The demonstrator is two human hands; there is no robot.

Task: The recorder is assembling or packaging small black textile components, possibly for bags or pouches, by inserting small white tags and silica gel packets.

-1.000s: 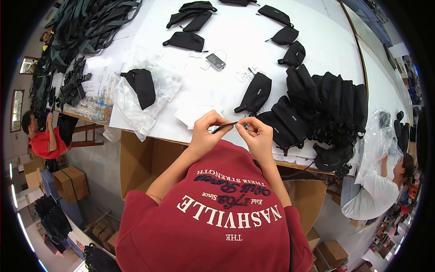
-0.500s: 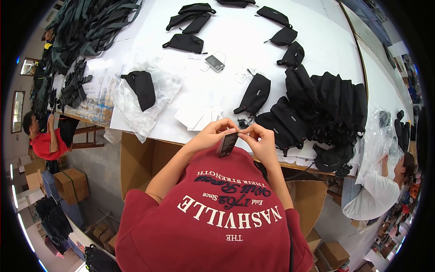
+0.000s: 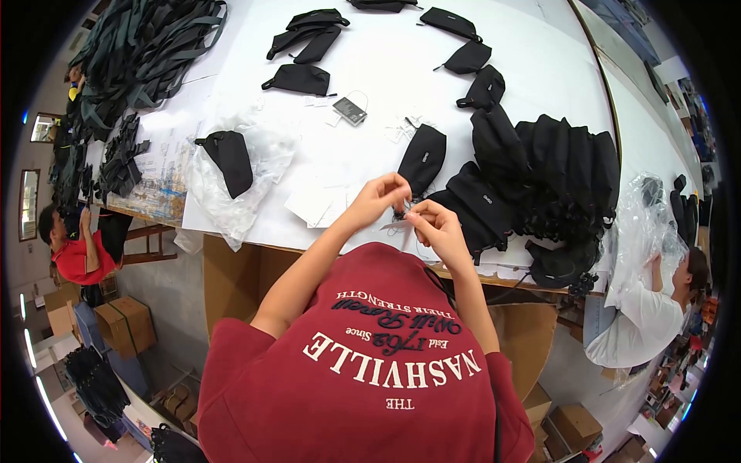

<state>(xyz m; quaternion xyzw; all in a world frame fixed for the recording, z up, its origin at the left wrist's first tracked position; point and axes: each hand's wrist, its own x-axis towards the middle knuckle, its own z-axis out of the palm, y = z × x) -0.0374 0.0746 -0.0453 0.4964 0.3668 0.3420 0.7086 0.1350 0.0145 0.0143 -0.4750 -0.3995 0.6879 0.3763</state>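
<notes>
Over the table's near edge, my right hand [image 3: 438,230] pinches a small hang tag [image 3: 394,224], its pale face now showing. My left hand [image 3: 378,199] is just left of it, its fingers curled together above a small tangle of thin black cords [image 3: 400,211]. What those fingers hold, if anything, is too small to make out. Beyond both hands a black zip pouch [image 3: 424,158] lies on the white tabletop. Flat white cards [image 3: 315,205] lie to the left of my left hand.
Stacked black pouches [image 3: 567,174] fill the right side. More pouches [image 3: 296,79] lie farther back around a dark hang tag [image 3: 350,111]. At left, one pouch [image 3: 228,163] rests on clear plastic [image 3: 258,197]. Two other people work at the far left and right.
The tag, earlier hanging dark side out between both hands, is now tilted in my right hand. My left hand has come off it and moved slightly up and away.
</notes>
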